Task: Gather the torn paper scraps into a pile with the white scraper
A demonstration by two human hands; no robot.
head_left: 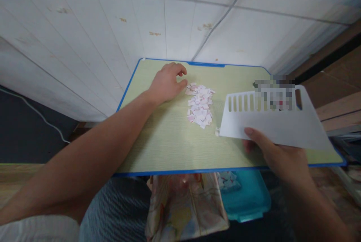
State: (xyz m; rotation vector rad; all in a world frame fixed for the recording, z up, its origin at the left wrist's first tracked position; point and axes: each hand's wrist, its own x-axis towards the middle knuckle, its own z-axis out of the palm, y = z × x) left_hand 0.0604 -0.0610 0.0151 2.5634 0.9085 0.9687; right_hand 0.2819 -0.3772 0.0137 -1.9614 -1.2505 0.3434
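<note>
Loose heap of small white paper scraps on pale-green, blue-edged worktop. Left of heap: left hand, fingers half-curled, seemingly empty. Right of heap: right hand, fingers gripping flat white slotted plastic panel. Risk: a panel sweep or thumb brush could scatter scraps.

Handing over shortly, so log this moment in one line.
left hand: empty, beside paper pieces | right hand: holding white slotted board | paper pieces: heaped on green tabletop
</note>
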